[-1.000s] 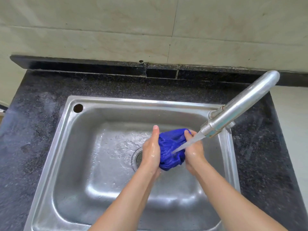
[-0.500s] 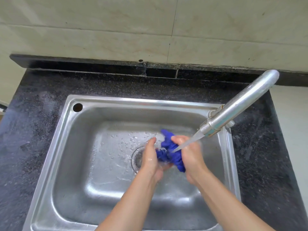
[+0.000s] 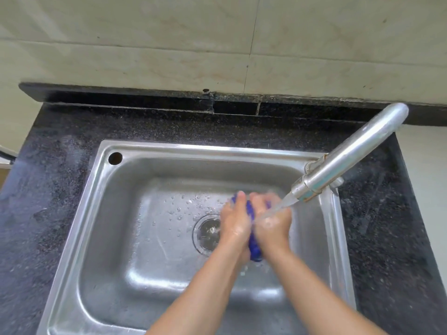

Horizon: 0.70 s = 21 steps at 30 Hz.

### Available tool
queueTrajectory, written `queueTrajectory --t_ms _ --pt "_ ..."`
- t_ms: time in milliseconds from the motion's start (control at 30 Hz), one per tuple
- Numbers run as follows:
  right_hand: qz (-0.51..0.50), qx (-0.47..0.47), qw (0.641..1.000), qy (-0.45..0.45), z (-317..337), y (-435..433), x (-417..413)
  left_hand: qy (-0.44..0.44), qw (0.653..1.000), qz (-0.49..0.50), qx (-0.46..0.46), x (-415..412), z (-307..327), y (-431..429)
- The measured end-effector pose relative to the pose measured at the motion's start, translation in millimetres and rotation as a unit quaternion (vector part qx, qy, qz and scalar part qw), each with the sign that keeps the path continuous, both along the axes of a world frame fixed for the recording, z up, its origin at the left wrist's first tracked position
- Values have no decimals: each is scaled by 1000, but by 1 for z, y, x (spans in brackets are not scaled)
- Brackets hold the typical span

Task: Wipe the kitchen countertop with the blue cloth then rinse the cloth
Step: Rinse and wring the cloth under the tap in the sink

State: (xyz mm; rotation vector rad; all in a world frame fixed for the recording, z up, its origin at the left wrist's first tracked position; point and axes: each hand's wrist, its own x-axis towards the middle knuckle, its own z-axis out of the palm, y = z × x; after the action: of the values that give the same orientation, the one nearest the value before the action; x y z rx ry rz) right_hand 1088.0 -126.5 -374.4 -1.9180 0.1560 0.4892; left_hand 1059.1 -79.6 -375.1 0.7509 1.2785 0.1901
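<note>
Left hand (image 3: 235,224), right hand (image 3: 273,224) grip blue cloth (image 3: 255,251).

Bare forearms (image 3: 208,286), left hand (image 3: 235,223), right hand (image 3: 272,224)

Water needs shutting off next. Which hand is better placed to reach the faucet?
Right. The right hand is nearest the steel faucet at the right rim of the steel sink; the left hand holds the crumpled blue cloth from the farther side.
</note>
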Motion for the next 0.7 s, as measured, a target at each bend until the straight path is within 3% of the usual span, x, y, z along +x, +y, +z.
queueTrajectory --t_ms 67,133,233,400,533,633,700 --pt "-29 -12 999 24 0 8 28 -1 1000 -16 1 -2 4 -13" --pt "0 -13 1000 7 8 4 4 31 999 7 3 0 -4 4" --pt "72 72 995 14 35 -7 -44 59 998 18 24 -3 -10 30" --pt "-52 30 998 35 26 18 26 37 999 -19 -18 -8 -3 -7" --pt "49 98 994 9 34 2 -31 35 999 25 -9 -4 -12 28" --pt "24 -15 999 -20 7 -3 5 40 996 -71 -26 -8 3 8" --pt "100 -91 990 -30 0 -9 32 38 993 -116 9 -10 6 4"
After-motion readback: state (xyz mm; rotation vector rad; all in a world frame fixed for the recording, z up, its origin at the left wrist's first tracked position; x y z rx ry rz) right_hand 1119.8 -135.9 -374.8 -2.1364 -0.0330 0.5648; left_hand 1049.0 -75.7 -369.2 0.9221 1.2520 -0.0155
